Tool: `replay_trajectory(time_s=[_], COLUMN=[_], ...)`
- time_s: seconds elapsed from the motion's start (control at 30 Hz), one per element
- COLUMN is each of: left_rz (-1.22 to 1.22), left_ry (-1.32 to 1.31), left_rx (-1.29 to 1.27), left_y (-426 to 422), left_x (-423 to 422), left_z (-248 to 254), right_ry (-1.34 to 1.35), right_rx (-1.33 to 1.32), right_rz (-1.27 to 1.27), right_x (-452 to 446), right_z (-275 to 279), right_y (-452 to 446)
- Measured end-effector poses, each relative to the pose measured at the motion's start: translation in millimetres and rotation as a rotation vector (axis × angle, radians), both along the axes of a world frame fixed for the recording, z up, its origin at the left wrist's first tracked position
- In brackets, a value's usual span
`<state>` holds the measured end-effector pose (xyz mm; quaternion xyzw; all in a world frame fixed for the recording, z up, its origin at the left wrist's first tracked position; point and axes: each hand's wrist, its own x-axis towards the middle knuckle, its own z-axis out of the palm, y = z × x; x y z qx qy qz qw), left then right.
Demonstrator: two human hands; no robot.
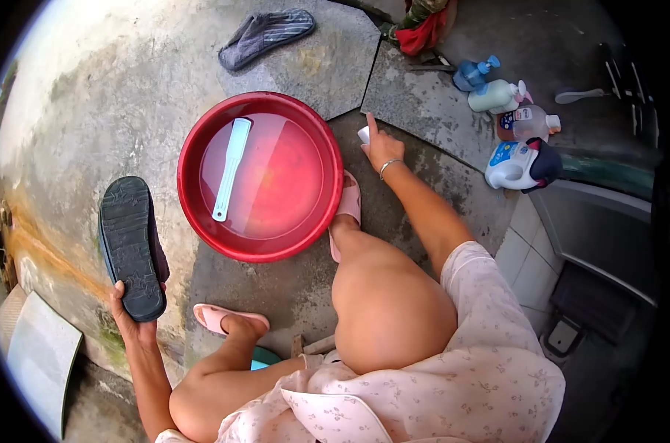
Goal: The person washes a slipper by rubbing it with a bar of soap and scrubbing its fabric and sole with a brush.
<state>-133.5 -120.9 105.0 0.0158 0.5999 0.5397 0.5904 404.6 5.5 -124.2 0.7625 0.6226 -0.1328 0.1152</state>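
Note:
My left hand (137,323) grips a dark slipper (132,247) by one end, its black sole turned toward me, left of the red basin (195,225). My right hand (383,150) is closed around a small white block (364,134), which looks like a bar of soap; most of it is hidden by the fingers, and the index finger points outward. Water fills part of the basin. Inside it lies a pale blue long-handled brush (232,170), back up, bristles not visible. Beyond the basin, a grey striped slipper (267,37) rests on the stone slab.
Several bottles stand at the right, among them a blue pump bottle (471,75) and a white detergent jug (511,167). My feet, in pink slippers (215,317), are near the basin. A pale board (43,362) leans at lower left. Red cloth (424,33) is at the top.

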Motion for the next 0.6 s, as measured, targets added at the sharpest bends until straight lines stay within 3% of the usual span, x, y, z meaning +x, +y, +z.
replay_trajectory(time_s=[0.17,0.27,0.33,0.4,0.5,0.53,0.6], left_rz=[-0.014,-0.016,-0.024,-0.026,-0.007,0.017,0.040], left_ry=[0.014,0.010,-0.004,0.030,-0.070,-0.100,-0.088], left_rx=[0.012,0.024,0.039,0.026,0.033,0.027,0.026], left_y=[2.1,-0.1,-1.9,-4.2,-6.5,-7.1,-5.7], left_x=[8.3,8.3,6.6,5.6,-0.6,-3.1,0.0], left_z=[-5.4,-7.4,-8.8,-7.7,-11.5,-15.2,-17.3], right_ry=[0.139,0.152,0.220,0.285,0.754,0.782,1.207], right_rx=[-0.111,-0.023,0.258,0.339,0.618,0.603,0.165], right_rz=[-0.126,-0.112,-0.154,-0.190,0.146,0.166,0.029], right_x=[1.3,19.0,15.6,5.5,-31.2,-52.5,-95.1], right_z=[39.1,31.1,38.7,56.5,75.5,86.5,106.2], right_y=[-2.4,-7.8,-5.6,-0.7,14.1,16.6,18.6])
